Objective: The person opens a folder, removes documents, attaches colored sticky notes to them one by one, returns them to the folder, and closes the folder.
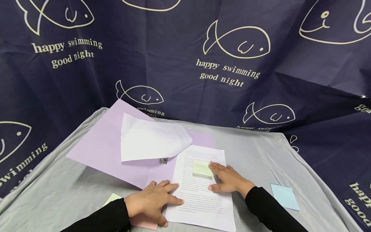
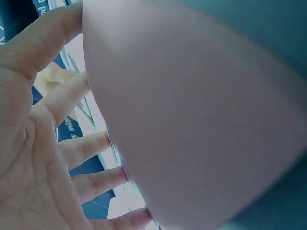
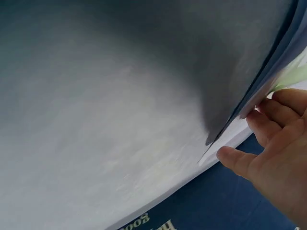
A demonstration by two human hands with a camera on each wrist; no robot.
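Observation:
A stack of printed sheets (image 1: 200,207) lies on an open purple folder (image 1: 101,145). On the text sits a pale yellow-green sticky note pad (image 1: 202,168). My right hand (image 1: 230,180) rests on the top sheet, fingers extended, its fingertips at the pad's right edge. Fingers spread, my left hand (image 1: 155,199) touches the left margin of the sheets with its fingertips. Under that hand is a pink note pad (image 1: 145,221), which fills much of the left wrist view. One white sheet (image 1: 150,138) is curled back over the folder's left cover, with a metal clip (image 1: 163,160) below it.
A blue note pad (image 1: 285,196) lies right of my right forearm. Partly hidden behind my left sleeve is a light green note (image 1: 112,199). Grey cloth (image 1: 252,154) covers the table, and a dark blue curtain (image 1: 179,64) with fish drawings hangs behind it.

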